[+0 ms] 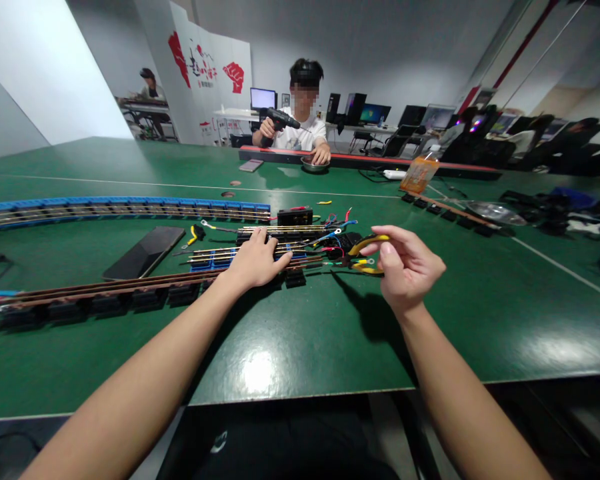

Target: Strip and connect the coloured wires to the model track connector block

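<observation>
My left hand lies with its fingers spread on a group of metal-railed strips with blue and black bases. A longer strip with copper-coloured rails and black blocks runs left from beneath my left wrist. My right hand grips pliers with yellow handles. The pliers' dark jaws point left, close to the strips' right ends and to several coloured wires with ring terminals. I cannot tell whether the jaws bite on a wire.
A dark phone lies left of my left hand, behind the copper-railed strip. Farther back runs a blue-based strip. Across the table a person holds a power drill, other hand at a metal bowl. A bottle stands back right.
</observation>
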`<state>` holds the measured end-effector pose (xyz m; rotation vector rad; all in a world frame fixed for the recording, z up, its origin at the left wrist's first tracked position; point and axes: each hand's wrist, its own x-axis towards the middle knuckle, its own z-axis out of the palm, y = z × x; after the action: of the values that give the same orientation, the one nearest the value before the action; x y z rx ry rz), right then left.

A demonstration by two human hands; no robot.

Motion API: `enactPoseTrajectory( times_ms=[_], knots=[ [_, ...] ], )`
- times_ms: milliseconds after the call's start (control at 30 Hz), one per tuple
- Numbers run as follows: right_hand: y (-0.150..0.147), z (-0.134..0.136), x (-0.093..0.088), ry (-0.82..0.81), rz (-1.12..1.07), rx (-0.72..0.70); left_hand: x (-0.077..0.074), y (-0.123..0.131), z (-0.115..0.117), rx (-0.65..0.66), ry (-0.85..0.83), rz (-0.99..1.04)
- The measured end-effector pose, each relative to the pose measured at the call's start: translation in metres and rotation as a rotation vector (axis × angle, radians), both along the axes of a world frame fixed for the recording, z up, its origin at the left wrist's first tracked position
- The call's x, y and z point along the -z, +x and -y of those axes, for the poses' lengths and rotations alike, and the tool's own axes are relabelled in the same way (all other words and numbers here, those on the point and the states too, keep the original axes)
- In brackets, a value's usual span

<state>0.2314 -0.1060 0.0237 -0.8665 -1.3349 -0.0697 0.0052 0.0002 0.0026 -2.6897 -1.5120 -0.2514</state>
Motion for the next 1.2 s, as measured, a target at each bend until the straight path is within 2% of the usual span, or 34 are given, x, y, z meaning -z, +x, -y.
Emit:
enactPoseTrajectory(
  times_ms=[167,433,833,1033,1200],
  knots=[
    [-0.008,0.003,-0.003,0.002,0.052,-0.01,0.0,0.0,0.0,0.007,0.011,0.004],
    [-0.007,0.008,-0.016,-0.158,0.045,-0.24,0.001,0.0,-0.001,0.011,0.009,0.016],
    [0.001,0.01,-0.017,-0.257,0.212,-0.303,0.001,-0.001,-0.001,0.013,0.022,0.028],
    [-0.017,0.015,-0.021,-0.209,0.389,-0.398,0.003,0.0,-0.001,0.003,0.017,0.038],
    [-0.038,0.015,-0.007,-0.164,0.63,-0.456,0.003,-0.001,0.0,0.008,0.024,0.034]
  ],
)
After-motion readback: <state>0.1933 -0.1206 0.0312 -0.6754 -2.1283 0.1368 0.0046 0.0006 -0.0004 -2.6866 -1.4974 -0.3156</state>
